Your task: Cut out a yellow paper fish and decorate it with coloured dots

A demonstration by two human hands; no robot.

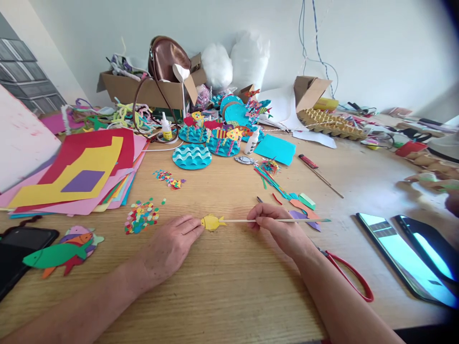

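One yellow paper fish point(213, 222) lies on the worktop point(215, 291), its head touched by the left hand point(171, 243), likely for steadiness (whether pinching, I cannot tell); the right hand point(278, 227) clamps a thin stick point(238, 220), apparently to guide its tip at the tail.

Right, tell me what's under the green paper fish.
An orange paper fish, red paper fish, lilac paper fish and black phone peek out; their covered parts can't be seen.
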